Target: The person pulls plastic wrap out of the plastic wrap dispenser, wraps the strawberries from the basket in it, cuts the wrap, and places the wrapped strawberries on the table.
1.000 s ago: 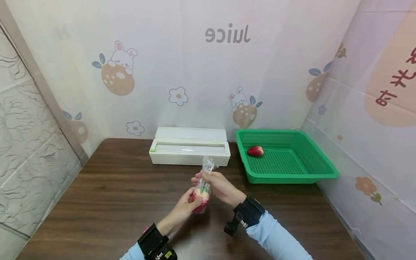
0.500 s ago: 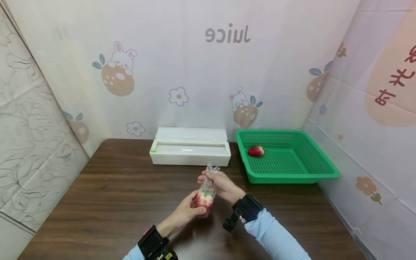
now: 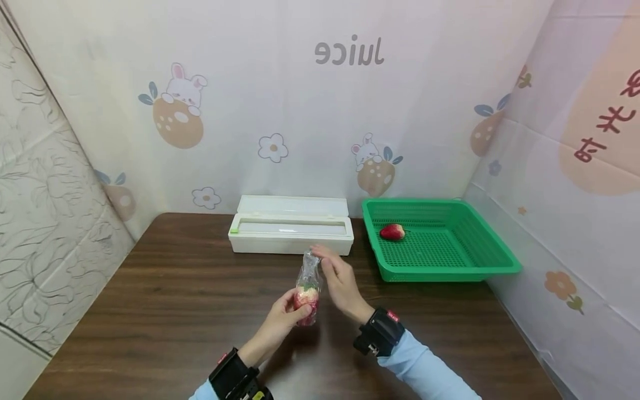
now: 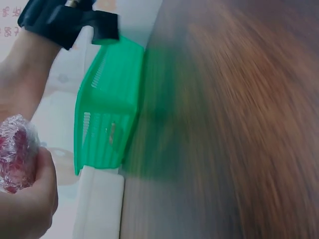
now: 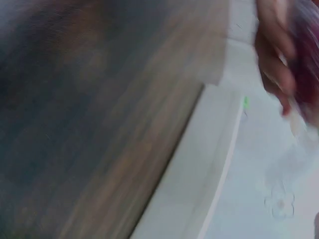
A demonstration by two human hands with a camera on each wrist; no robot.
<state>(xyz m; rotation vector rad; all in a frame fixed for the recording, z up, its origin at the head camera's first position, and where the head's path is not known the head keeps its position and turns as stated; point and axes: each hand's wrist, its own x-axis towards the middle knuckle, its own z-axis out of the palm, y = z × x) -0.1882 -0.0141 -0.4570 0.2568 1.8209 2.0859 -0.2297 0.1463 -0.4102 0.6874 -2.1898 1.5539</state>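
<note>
In the head view my left hand (image 3: 280,319) holds a red, strawberry-like fruit (image 3: 306,303) with a pale top and green leaves, wrapped in clear plastic film (image 3: 308,269). The film's loose end stands up above the fruit. My right hand (image 3: 342,283) is just right of that end, fingers fairly straight and fingertips at its top; whether they touch it I cannot tell. The left wrist view shows the crinkled film tight around the fruit (image 4: 17,154) in my left hand (image 4: 37,199). In the right wrist view the fruit is blurred.
Behind the hands, at the table's (image 3: 190,311) back edge, stands a white cling film dispenser (image 3: 292,241) with its lid raised. A green perforated basket (image 3: 450,272) sits to its right, with one unwrapped red fruit (image 3: 392,232) inside. Printed curtains (image 3: 280,83) enclose the back and right.
My right hand was pinching the film above the fruit; it has let go and straightened its fingers. My left hand, still holding the fruit, moved slightly right, then back left.
</note>
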